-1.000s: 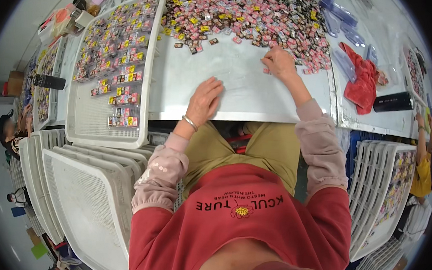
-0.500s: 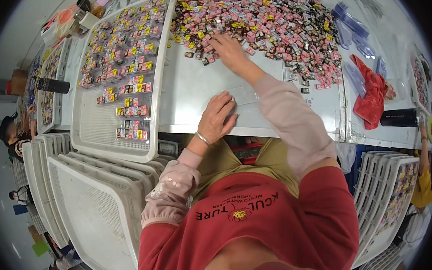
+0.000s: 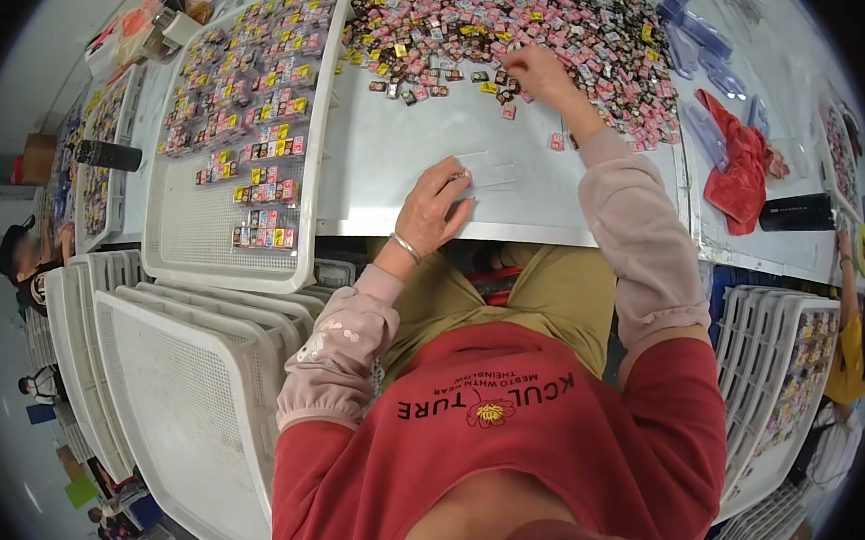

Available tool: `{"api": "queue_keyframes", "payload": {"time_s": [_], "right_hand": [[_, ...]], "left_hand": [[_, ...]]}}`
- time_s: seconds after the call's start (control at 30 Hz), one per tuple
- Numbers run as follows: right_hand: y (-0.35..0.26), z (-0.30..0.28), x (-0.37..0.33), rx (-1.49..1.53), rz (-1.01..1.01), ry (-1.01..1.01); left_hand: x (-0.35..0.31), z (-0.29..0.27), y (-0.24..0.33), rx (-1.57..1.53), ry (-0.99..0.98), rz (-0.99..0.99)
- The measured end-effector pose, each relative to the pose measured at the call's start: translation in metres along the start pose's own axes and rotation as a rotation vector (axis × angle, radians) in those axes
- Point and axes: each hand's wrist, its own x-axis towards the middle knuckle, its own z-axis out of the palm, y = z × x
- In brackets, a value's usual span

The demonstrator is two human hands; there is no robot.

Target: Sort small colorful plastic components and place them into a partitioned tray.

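Observation:
My left hand (image 3: 434, 208) is low over the table front, fingers curled round the near left end of a clear, shallow plastic case (image 3: 494, 172) lying on the table. My right hand (image 3: 546, 75) reaches to the front edge of a big heap of small printed blocks (image 3: 530, 26) in pink, black and yellow. Its fingertips are drawn together among the blocks, and whatever they pinch is hidden. A pink block (image 3: 557, 141) lies alone below that hand, and several dark and yellow ones are strewn along the heap's front edge.
On the left, a white mesh tray (image 3: 169, 242) carries rows of filled clear cases. Empty white trays (image 3: 183, 393) are stacked below it. To the right are a red cloth (image 3: 735, 171), clear plastic pieces (image 3: 704, 48) and a black box (image 3: 798, 212). Other people work at both sides.
My right hand has moved right along the heap's front edge, leaving some blocks spread out. My left hand remains by the clear case. The whole view has shifted slightly.

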Motion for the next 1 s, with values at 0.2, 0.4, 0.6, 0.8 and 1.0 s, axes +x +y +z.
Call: {"api": "queue_keyframes", "payload": {"time_s": [0.2,0.4,0.6,0.8,1.0], "right_hand": [[-0.010,0.013,-0.020,-0.211,-0.030,0.115],[-0.029,0.042,-0.021,-0.360,-0.292,0.211],[-0.021,0.032,-0.022,-0.376,-0.179,0.151],[0.014,-0.019,-0.045,0.344,0.079,0.246],[-0.008,-0.031,-0.126,1.072,0.433,0.057]], "left_hand": [[-0.002,0.000,-0.005,-0.023,0.072,-0.094],[0.004,0.004,-0.005,-0.060,0.098,-0.128],[0.046,-0.020,-0.035,0.067,0.339,-0.100],[0.084,0.010,-0.077,-0.039,0.216,-0.251],[0.116,0.058,-0.045,-0.098,-0.022,-0.131]]}}
